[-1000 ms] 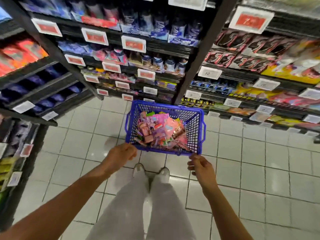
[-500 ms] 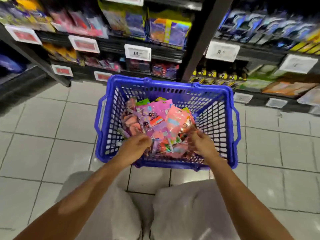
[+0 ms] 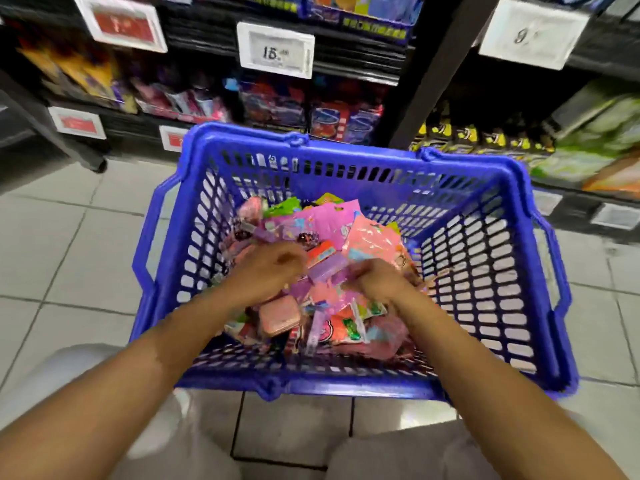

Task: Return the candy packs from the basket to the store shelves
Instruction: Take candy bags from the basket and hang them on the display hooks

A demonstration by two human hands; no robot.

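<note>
The candy packs (image 3: 322, 271) lie heaped in the left and middle of the blue basket (image 3: 485, 386), which sits on the tiled floor (image 3: 69, 254) at frame centre. The packs are mostly pink and purple, with some orange and green; printing on them is too blurred to read. A purple bar-shaped pack (image 3: 327, 268) lies on top of the heap, between the two hands. A pink rounded box (image 3: 280, 315) lies lower in the heap, toward the near wall.

Both hands are inside the basket, on the heap. The left hand (image 3: 266, 271) is curled, knuckles up, fingers bent down into the packs left of the purple pack. The right hand (image 3: 377, 278) is likewise curled, its fingers reaching toward the purple pack. Motion blur hides whether either hand actually grips anything; this cannot be told. Both forearms enter from the lower corners of the frame, over the near rim.

The basket's right half is bare mesh.

Shelves (image 3: 346, 74) with dark frames fill the upper frame, stocked with blurred coloured packs. A white price tag (image 3: 276, 50) at upper centre reads "18" and small digits. A second white tag (image 3: 530, 34) at upper right reads "9". Red tags (image 3: 124, 24) at upper left are illegible.

The person's light trousers (image 3: 398, 455) show at the bottom edge.
</note>
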